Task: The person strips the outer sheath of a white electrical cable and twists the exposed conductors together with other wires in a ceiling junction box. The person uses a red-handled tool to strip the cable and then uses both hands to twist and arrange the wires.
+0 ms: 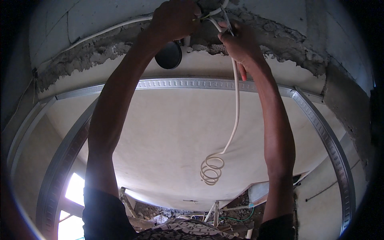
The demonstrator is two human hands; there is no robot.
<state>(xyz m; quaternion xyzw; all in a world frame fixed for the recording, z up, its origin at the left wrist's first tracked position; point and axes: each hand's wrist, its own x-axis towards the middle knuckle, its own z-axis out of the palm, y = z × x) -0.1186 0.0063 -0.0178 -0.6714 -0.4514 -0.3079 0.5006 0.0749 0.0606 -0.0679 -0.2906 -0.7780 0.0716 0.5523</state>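
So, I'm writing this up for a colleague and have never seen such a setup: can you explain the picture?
There's no machine here: these are a person's bare hands. The one view comes from a fisheye camera worn on the head, so straight edges bend. Both arms reach toward the picture's top.

The right hand holds a red-handled hand tool, mostly hidden. White cable passes by that hand and hangs, its lower end curled in loops. The left hand is beside thin wires; its grip is unclear.

Around them are a metal channel and a black disc; rubble lies below.
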